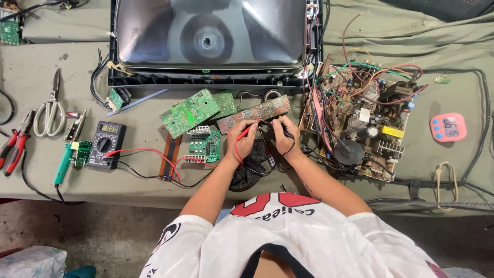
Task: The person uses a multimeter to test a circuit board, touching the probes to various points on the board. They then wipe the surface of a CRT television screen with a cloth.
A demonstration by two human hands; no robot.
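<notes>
My left hand (241, 140) grips a red test probe (249, 129) whose tip touches a long brown circuit board (254, 113). My right hand (283, 136) pinches a black test probe (278, 127) against the same board. Red and black leads (149, 154) run left across the table to a black multimeter (106, 144). Several green circuit boards (189, 112) lie just left of my hands, one (205, 145) beside my left wrist.
A picture tube in a black frame (206, 41) lies at the back. A large chassis board with tangled wires (363, 121) sits right, a pink timer (447, 127) beyond it. Scissors (50, 109), red pliers (14, 144) and a green soldering iron (64, 163) lie left.
</notes>
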